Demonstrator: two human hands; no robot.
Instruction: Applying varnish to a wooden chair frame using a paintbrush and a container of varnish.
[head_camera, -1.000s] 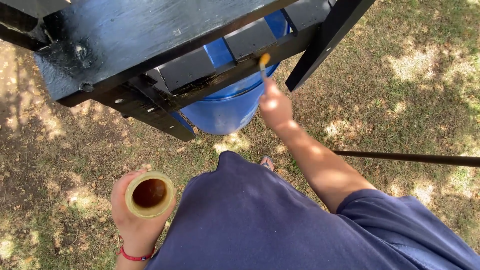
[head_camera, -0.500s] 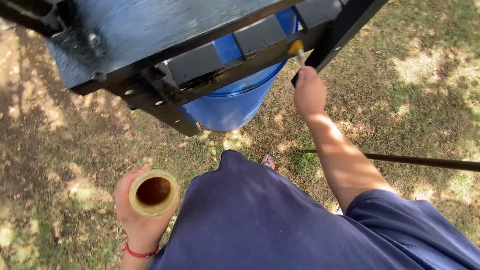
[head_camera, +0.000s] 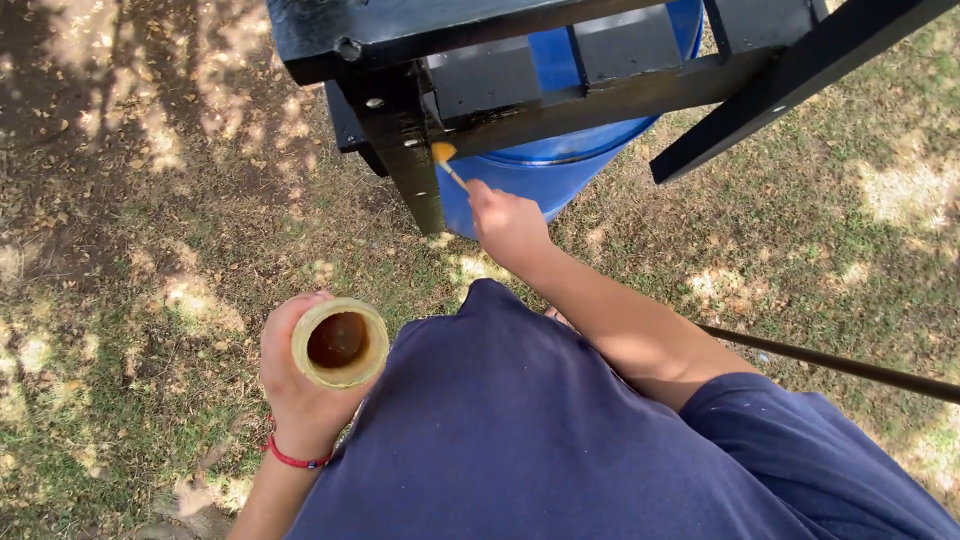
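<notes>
My left hand (head_camera: 295, 385) grips a round yellowish cup (head_camera: 340, 343) with dark brown liquid inside, held upright near my chest. My right hand (head_camera: 508, 225) is stretched forward and holds a thin paintbrush (head_camera: 447, 162) whose yellow-orange tip touches a leg of a black-painted wooden frame (head_camera: 405, 150). The frame rests on top of a blue plastic barrel (head_camera: 560, 170). A red band circles my left wrist.
Dry grass and bare earth with dappled shade spread all around. A black beam (head_camera: 790, 85) of the frame slants down at the upper right. A thin dark rod (head_camera: 840, 365) lies across the ground on the right. My dark blue shirt fills the lower frame.
My right hand with the brush has swung from the right part of the frame to its left leg. The view has shifted, and the cup stays in my left hand.
</notes>
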